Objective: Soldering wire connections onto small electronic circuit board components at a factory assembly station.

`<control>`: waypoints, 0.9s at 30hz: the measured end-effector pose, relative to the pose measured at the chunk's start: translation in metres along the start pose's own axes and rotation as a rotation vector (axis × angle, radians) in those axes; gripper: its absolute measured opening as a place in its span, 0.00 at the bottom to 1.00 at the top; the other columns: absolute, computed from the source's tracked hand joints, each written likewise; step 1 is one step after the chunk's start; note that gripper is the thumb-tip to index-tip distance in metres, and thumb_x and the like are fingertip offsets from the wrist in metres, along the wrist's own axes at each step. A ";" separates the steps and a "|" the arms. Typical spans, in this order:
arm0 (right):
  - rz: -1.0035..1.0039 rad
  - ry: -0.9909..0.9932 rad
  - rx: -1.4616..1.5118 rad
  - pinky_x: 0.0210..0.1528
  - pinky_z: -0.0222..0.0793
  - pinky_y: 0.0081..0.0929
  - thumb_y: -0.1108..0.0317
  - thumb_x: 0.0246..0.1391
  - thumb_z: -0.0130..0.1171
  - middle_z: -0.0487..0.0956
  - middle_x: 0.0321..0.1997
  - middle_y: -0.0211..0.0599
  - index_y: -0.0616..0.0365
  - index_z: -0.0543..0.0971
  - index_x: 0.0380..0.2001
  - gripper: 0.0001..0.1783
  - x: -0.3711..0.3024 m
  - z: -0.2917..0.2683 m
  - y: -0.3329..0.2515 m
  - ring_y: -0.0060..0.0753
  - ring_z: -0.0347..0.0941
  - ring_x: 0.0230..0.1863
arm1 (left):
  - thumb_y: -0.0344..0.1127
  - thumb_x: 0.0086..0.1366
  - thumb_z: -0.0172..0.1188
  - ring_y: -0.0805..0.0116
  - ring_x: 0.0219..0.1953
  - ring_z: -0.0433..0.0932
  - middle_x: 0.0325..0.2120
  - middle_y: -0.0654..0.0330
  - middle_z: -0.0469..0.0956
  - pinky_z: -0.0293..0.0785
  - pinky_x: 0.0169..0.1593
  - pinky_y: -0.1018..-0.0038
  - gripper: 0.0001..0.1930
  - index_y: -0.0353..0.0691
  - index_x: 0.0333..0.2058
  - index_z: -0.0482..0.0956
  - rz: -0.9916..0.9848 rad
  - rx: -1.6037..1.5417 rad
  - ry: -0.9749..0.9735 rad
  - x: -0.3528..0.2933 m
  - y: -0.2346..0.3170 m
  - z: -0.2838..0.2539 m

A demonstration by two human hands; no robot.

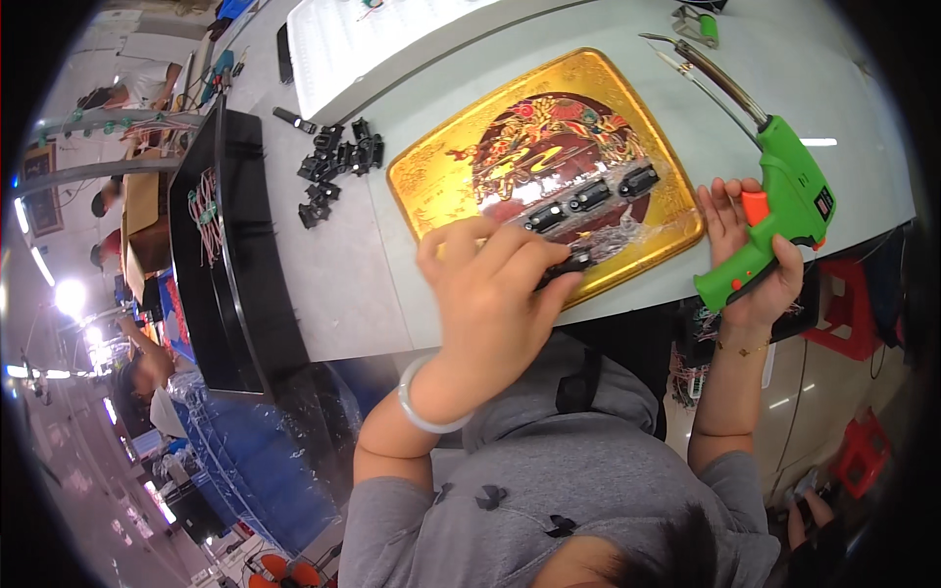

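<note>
My left hand [495,294] is over the near edge of a gold tray [431,186] with a red dragon picture. Its thumb and fingers pinch a small black plastic part [564,267], partly hidden by the fingers. Beyond it, a row of similar black parts [590,195] lies on the tray, along a strip of clear, shiny material [618,235]. To the right, my right hand [730,220] is wrapped round the handle of a green soldering gun [792,181]. The gun's metal tip [659,39] points up and left, past the tray's far right corner.
A pile of black parts [338,155] lies left of the tray. A black bin [230,255] holding thin wires [206,220] stands at the table's left. White foam trays [392,49] sit at the back, a green solder spool [708,27] far right. Red stools [845,309] and other people are beyond the table.
</note>
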State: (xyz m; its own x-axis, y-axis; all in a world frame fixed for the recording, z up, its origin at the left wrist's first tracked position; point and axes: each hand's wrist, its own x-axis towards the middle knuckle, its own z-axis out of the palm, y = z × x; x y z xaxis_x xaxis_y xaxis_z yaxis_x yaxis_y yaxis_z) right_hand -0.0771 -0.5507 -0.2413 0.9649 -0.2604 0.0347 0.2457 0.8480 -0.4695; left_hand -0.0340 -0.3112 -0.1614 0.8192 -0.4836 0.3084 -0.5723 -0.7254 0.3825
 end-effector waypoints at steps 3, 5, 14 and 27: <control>0.008 -0.012 -0.028 0.64 0.38 0.44 0.64 0.41 0.46 0.64 0.49 0.52 0.72 0.59 0.49 0.31 0.000 0.001 0.000 0.50 0.56 0.56 | 0.35 0.37 0.66 0.66 0.35 0.66 0.24 0.68 0.71 0.52 0.43 0.69 0.11 0.45 0.24 0.75 -0.002 0.020 -0.033 0.005 0.009 0.012; -0.006 0.005 -0.032 0.64 0.39 0.44 0.63 0.41 0.46 0.64 0.49 0.54 0.72 0.60 0.48 0.31 0.000 -0.001 0.001 0.50 0.57 0.55 | 0.35 0.37 0.65 0.66 0.37 0.65 0.24 0.67 0.70 0.52 0.42 0.67 0.12 0.45 0.24 0.75 -0.023 0.046 -0.071 0.005 0.011 0.015; 0.007 -0.024 -0.038 0.63 0.39 0.44 0.63 0.41 0.46 0.64 0.50 0.51 0.71 0.58 0.50 0.32 0.001 -0.001 -0.001 0.49 0.57 0.55 | 0.35 0.37 0.66 0.64 0.35 0.64 0.25 0.67 0.69 0.52 0.41 0.69 0.12 0.46 0.24 0.75 -0.050 0.026 -0.016 0.001 0.009 0.020; -0.009 -0.016 0.003 0.64 0.37 0.45 0.64 0.42 0.46 0.63 0.50 0.53 0.71 0.58 0.50 0.32 -0.005 -0.003 -0.002 0.49 0.55 0.56 | 0.29 0.44 0.61 0.64 0.38 0.65 0.29 0.66 0.71 0.53 0.44 0.69 0.15 0.49 0.35 0.76 -0.224 0.510 0.261 -0.002 -0.101 -0.035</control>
State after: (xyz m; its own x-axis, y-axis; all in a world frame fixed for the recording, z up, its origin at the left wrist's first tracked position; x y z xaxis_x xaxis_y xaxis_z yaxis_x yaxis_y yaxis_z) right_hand -0.0828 -0.5525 -0.2432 0.9638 -0.2612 0.0528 0.2551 0.8470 -0.4664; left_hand 0.0205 -0.2198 -0.1706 0.8438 -0.2034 0.4967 -0.2439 -0.9697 0.0172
